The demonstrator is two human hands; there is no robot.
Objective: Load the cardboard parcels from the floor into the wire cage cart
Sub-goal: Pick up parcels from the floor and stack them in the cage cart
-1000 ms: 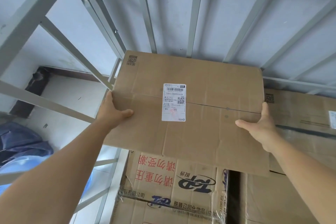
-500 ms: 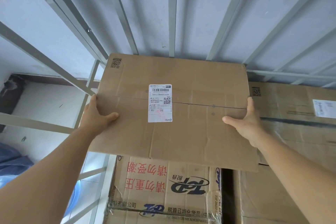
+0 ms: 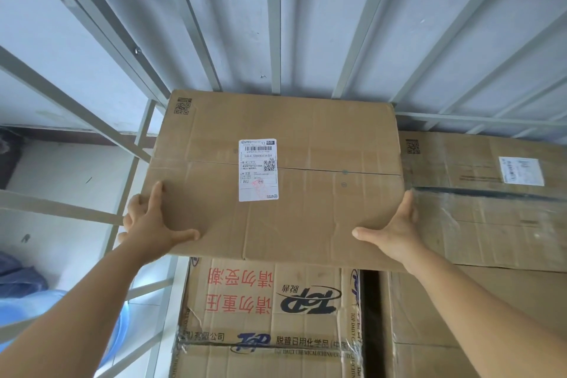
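The left hand grips the near left corner of the box: its thumb lies flat on the top and the other fingers curl around the side. The right hand presses the near right edge with spread fingers; I cannot tell if they hook under. Between the hands the box sits inside the cage cart, its far edge close to the bars, on top of a printed box. Beyond the right fingers lies another box. Several parcels seem loaded already; the floor stock is not visible.
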